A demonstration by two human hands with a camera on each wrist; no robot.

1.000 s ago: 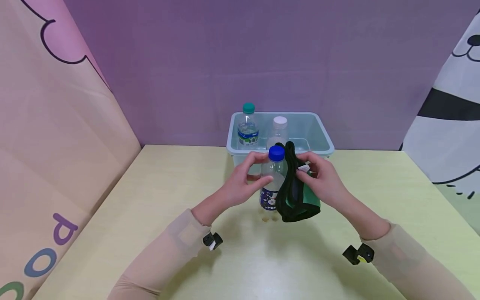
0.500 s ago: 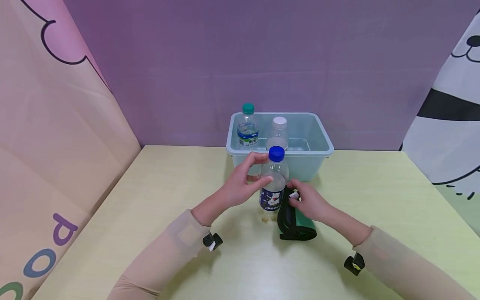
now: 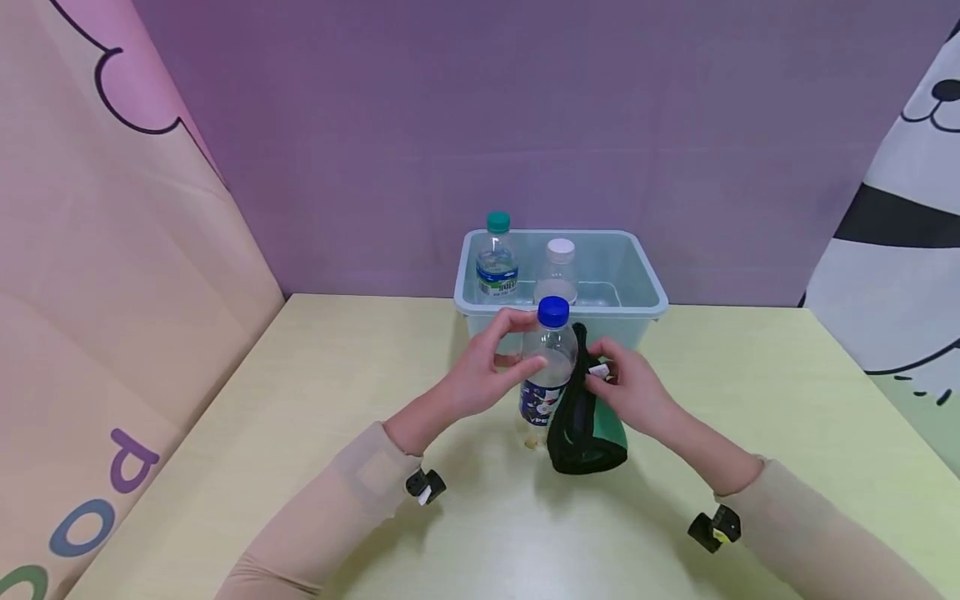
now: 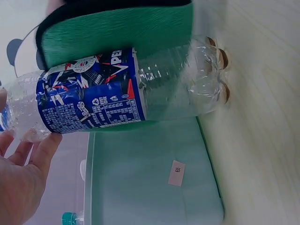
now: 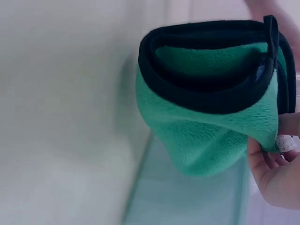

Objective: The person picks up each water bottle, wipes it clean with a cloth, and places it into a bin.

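Note:
My left hand [image 3: 491, 367] grips a clear plastic bottle [image 4: 171, 79] near its neck, fingers and thumb around its upper part. This bottle is upright, with a blue cap [image 3: 553, 312] and a dark blue printed label [image 4: 93, 91]. Between thumb and fingers, my right hand [image 3: 633, 387] pinches a folded green towel [image 5: 201, 136] with black edging and a small white tag. The towel hangs against the bottle's right side and overlaps part of its label in the head view. In the left wrist view, green cloth shows behind the bottle.
Just behind the hands, a pale blue plastic bin [image 3: 652, 308] stands at the back of the light wooden table [image 3: 360, 350]. Inside it are a green-capped bottle [image 3: 497, 262] and a white-capped bottle [image 3: 559, 271]. A purple backdrop [image 3: 375, 167] rises behind.
My right hand moved the towel down along the bottle's side, then partway back up. The left hand and bottle stayed in place.

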